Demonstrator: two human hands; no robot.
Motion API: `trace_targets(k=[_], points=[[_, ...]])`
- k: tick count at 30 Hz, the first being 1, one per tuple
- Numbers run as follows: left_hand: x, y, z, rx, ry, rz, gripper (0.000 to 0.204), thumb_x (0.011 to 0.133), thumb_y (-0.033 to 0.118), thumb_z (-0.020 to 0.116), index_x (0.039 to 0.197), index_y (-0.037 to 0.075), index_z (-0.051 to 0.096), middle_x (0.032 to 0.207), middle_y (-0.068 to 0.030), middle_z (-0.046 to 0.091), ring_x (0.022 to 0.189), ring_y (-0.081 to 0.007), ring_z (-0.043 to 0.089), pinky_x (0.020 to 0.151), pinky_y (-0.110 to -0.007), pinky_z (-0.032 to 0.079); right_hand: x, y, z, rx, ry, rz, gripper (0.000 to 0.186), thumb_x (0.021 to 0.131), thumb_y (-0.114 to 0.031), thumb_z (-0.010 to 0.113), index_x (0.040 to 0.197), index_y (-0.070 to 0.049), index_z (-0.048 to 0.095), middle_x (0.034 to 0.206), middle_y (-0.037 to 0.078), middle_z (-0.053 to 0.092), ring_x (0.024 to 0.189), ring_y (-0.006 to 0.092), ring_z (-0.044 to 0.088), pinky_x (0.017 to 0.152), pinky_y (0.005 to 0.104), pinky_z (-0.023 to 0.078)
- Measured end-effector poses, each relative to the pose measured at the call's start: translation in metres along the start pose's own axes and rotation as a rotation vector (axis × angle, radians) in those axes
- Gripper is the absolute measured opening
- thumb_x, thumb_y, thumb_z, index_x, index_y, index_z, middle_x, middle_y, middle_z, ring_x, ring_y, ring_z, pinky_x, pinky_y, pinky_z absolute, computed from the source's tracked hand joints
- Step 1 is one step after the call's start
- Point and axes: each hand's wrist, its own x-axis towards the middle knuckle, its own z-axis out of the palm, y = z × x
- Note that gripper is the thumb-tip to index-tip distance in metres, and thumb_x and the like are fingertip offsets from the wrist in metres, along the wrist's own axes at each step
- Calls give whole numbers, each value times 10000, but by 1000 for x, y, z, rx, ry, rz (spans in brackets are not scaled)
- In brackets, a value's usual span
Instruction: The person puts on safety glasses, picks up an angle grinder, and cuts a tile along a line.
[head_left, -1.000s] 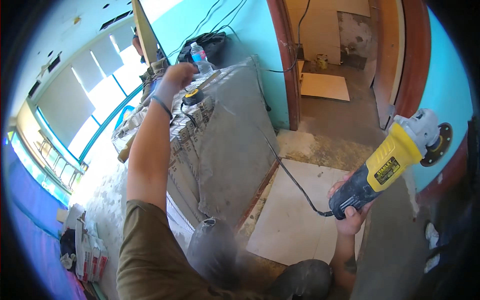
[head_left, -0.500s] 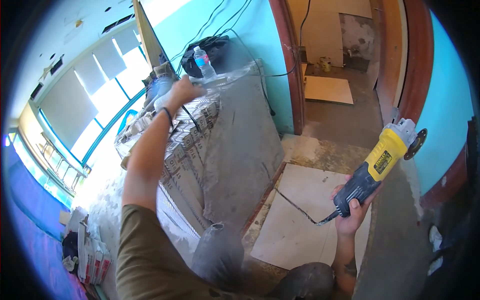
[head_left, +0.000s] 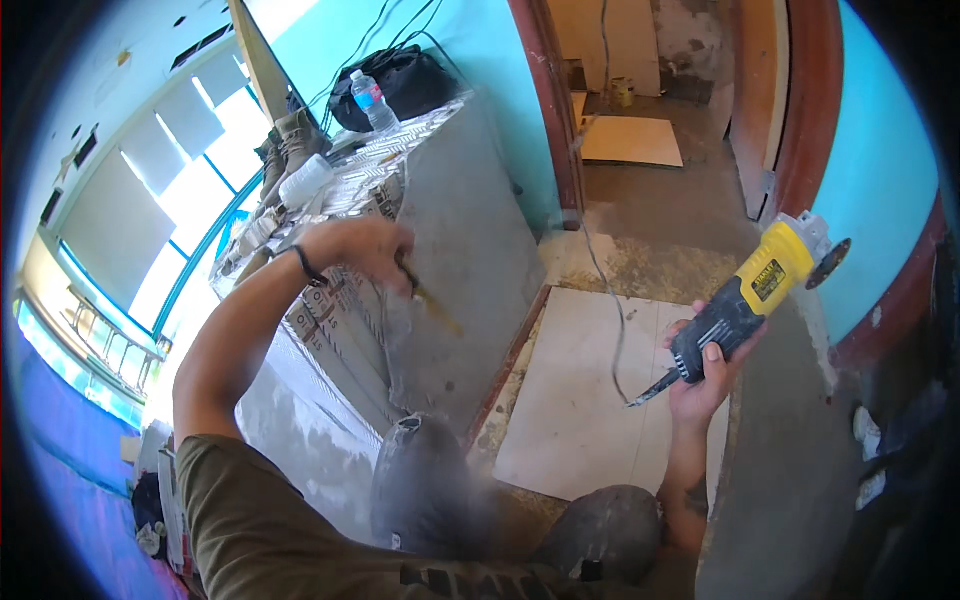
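Note:
My right hand (head_left: 705,370) is wrapped around the dark body of a yellow and black angle grinder (head_left: 750,300). It is tilted, with its thin disc (head_left: 829,264) up at the far right, and its cord (head_left: 612,290) runs from the lower end toward the doorway. My left hand (head_left: 365,252) is closed on a thin yellowish tool with a dark part (head_left: 432,300), smeared by motion so its kind is unclear. That hand is in front of a wrapped stack of boxes (head_left: 335,310) with a grey panel (head_left: 450,230) against its side. Beneath the grinder lies a large pale tile (head_left: 575,400).
On the stack are a water bottle (head_left: 374,103), a black bag (head_left: 410,85), boots (head_left: 297,150) and a white roll-shaped item (head_left: 306,181). A red-framed doorway (head_left: 548,110) opens ahead, with a pale board (head_left: 632,142) on the floor beyond. My knees (head_left: 425,480) are close to the tile.
My left hand has come down and toward me from above the stack top, now with the yellowish tool showing. The grinder's cord has swung to hang toward the doorway. The view has shifted slightly.

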Motion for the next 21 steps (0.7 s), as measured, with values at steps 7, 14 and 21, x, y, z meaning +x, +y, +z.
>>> trace_targets(k=[7,14,21], points=[[-76,-59,-9,-653,24,68,658,761,480,796,1235,42,668,1125,-96,677,1037,-232,624,924,-371,497,-29,-5,-89,-381,98,-59,1002,848,-205,680,1624,-111,52,1414,199,435,1204,286,542,859,424,567],[19,-168,-8,-485,856,-517,809,853,552,761,1374,-23,532,1285,-231,629,1202,-318,600,979,-427,482,-109,-33,-154,-892,87,71,1035,822,-102,639,1640,-82,6,1421,177,426,1078,245,567,842,364,557],[99,-207,25,-100,772,-776,774,820,591,728,1286,-21,636,1218,-251,684,1152,-438,641,976,-494,503,-148,-73,-162,-819,-3,410,925,765,-104,634,1570,-8,190,1382,180,492,1287,280,508,1120,394,380]])
